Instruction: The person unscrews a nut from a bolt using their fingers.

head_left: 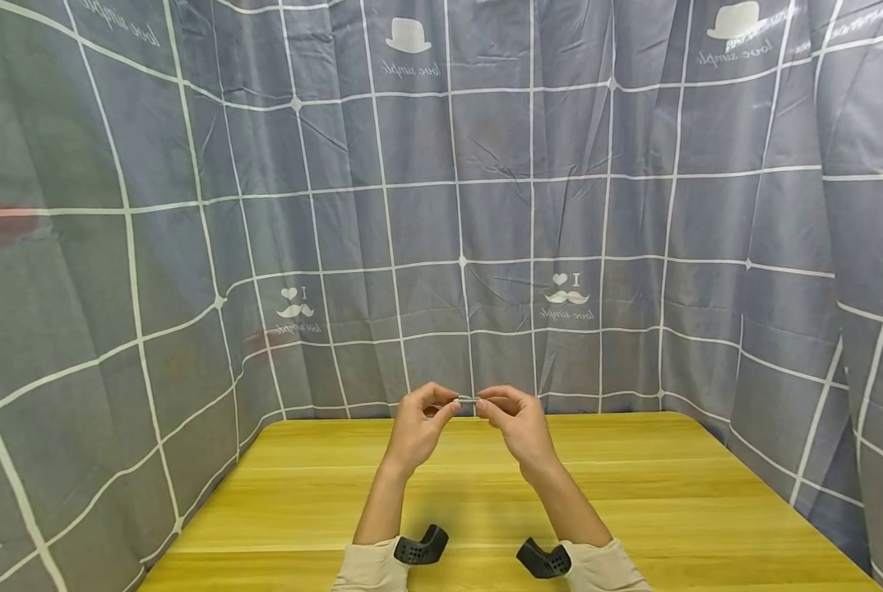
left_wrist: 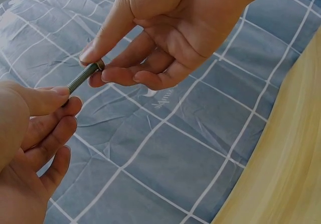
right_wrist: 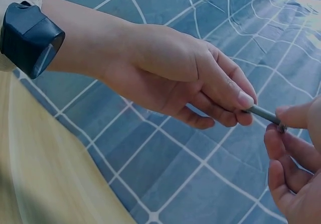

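Note:
Both hands meet over the far part of the table, with a thin threaded metal bolt (head_left: pixel 467 400) held level between their fingertips in the head view. The left hand (head_left: pixel 416 423) pinches one end between thumb and fingers. At the other end, the right hand (head_left: pixel 517 419) pinches it where a small brownish metal piece (left_wrist: pixel 101 64) sits, perhaps a nut or the head; fingertips partly hide it. Threads show along the bolt's bare middle (left_wrist: pixel 83 78) in the left wrist view. The right wrist view shows the bolt (right_wrist: pixel 265 114) as a grey rod.
A yellow wood-grain table (head_left: pixel 464 493) lies below the hands. Grey-blue curtains (head_left: pixel 486 205) with white grid lines surround it at the back and sides. Black wrist devices (head_left: pixel 422 545) are worn at both light sleeve cuffs.

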`<state>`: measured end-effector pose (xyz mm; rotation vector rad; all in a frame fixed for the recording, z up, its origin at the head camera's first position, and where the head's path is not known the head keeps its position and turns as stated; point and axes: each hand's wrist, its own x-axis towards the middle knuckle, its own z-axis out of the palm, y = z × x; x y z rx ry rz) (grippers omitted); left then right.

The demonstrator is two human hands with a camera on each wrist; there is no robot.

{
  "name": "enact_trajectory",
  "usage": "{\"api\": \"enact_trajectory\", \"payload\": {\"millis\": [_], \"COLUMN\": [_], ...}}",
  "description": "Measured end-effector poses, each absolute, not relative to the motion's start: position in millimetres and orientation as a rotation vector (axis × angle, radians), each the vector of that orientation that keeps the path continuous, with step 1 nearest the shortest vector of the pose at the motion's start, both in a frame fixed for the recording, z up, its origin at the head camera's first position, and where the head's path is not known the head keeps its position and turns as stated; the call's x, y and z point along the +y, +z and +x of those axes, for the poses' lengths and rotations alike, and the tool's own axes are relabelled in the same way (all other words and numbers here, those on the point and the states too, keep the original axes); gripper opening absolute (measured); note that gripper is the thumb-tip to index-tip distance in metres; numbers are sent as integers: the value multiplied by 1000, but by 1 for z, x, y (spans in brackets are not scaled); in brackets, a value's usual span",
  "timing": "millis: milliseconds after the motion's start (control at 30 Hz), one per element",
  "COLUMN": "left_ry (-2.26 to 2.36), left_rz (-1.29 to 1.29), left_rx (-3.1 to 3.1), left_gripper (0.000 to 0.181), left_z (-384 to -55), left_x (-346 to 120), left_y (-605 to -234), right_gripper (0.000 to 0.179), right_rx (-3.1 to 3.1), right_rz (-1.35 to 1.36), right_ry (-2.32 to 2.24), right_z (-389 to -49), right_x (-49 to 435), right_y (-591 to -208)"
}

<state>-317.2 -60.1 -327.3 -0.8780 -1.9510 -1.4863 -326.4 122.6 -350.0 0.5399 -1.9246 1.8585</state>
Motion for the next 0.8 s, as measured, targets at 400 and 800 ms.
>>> {"api": "enact_trajectory", "payload": {"millis": [400,800], "left_ry": [-1504,-1505], "left_rz": [-865,-863], "left_rx": [-1949,-1960], "left_gripper": [4,4], "left_z": [-318,-317], "left_x": [-60,-59], "left_y": [-329,-329], "right_gripper": [23,18], "right_rx": [-1949,-1898], "right_rz": [473,528], "right_ry": [1892,1912], "right_z": [-327,-328], "right_x": [121,122], "right_y": [-352,-351]}}
